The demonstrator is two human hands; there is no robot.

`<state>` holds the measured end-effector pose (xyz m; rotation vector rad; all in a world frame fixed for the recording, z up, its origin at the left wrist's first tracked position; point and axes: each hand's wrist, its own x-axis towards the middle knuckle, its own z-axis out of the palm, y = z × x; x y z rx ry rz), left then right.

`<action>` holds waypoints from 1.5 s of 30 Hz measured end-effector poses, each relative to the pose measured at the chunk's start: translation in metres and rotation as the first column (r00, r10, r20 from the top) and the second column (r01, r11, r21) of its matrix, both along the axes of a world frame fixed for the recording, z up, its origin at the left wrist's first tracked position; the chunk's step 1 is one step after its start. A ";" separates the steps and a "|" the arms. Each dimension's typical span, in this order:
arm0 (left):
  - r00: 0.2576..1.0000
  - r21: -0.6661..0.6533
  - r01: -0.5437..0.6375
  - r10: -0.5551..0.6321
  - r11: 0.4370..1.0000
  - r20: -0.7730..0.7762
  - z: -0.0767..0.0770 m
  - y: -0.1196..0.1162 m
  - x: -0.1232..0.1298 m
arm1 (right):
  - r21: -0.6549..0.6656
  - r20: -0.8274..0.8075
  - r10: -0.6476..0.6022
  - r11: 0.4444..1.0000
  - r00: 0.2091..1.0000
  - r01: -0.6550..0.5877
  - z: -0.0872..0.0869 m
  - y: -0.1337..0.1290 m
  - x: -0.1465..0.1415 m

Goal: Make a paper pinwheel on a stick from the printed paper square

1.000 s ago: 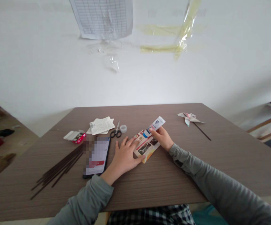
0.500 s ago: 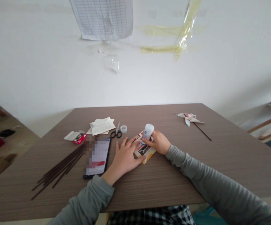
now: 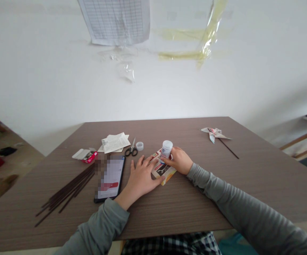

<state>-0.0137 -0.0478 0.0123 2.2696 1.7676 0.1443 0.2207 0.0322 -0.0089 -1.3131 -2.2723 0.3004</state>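
A printed piece of paper (image 3: 162,169) with red, black and yellow areas lies on the table in front of me. My left hand (image 3: 142,176) rests on its left side, fingers spread and flat. My right hand (image 3: 180,160) is closed around a white glue stick (image 3: 166,148), which stands nearly upright over the paper. The stick's lower end is partly hidden by my fingers, so I cannot tell how it touches the sheet. Just beyond my left hand are black-handled scissors (image 3: 131,150) and a small translucent round cap-like piece (image 3: 140,146).
A phone (image 3: 112,178) lies left of my left hand, with several dark thin sticks (image 3: 65,187) beside it. Behind are an open red-and-white small box (image 3: 87,155) and cut printed papers (image 3: 115,142). A paper pinwheel (image 3: 215,134) on a stick lies at the back right.
The glue stick has shifted slightly to the left and stands a little more upright, with my right hand moving along. My left hand stays in place on the paper.
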 end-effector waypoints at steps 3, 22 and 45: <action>1.000 0.012 -0.002 0.002 1.000 0.003 -0.002 0.000 -0.001 | -0.002 -0.010 0.012 1.000 1.000 -0.012 0.002 0.000 -0.001; 1.000 -0.030 -0.011 0.011 0.999 -0.024 0.006 -0.001 0.003 | 0.026 0.003 0.025 0.999 1.000 -0.025 -0.004 0.005 0.004; 1.000 -0.039 -0.010 0.009 0.999 -0.026 0.005 0.000 -0.002 | 0.241 -0.230 0.112 0.969 0.967 -0.055 -0.019 0.014 0.035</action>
